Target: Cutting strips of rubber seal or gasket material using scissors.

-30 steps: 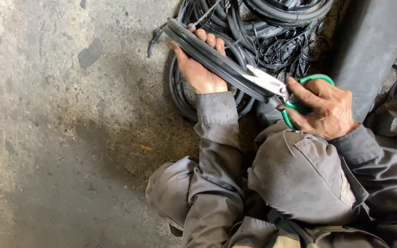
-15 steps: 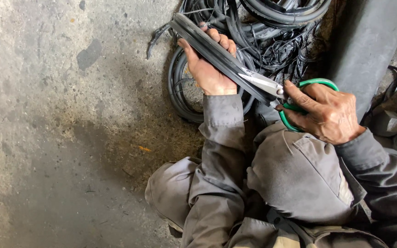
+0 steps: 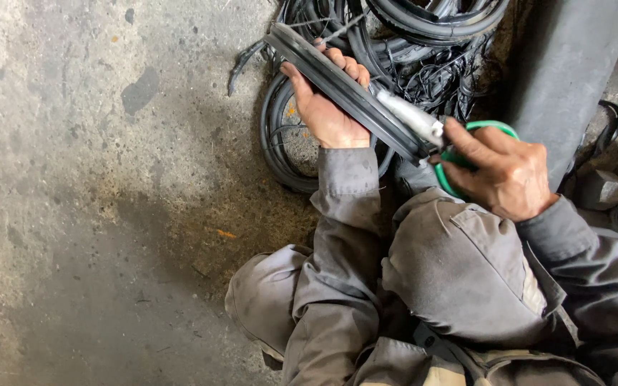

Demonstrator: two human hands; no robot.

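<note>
We're mid-cut: left hand (image 3: 327, 107) grips the rubber strip (image 3: 345, 89), right hand (image 3: 506, 175) closed on green-handled scissors (image 3: 423, 125); next, steady blades.

One view only, from the person's head, looking steeply down and a little forward over the knees. It sits close: the hands (image 3: 330, 114) and lap fill the right half, the bare concrete floor (image 3: 94, 214) the left. A tangle of rubber strips (image 3: 423, 43) lies along the top edge.
</note>
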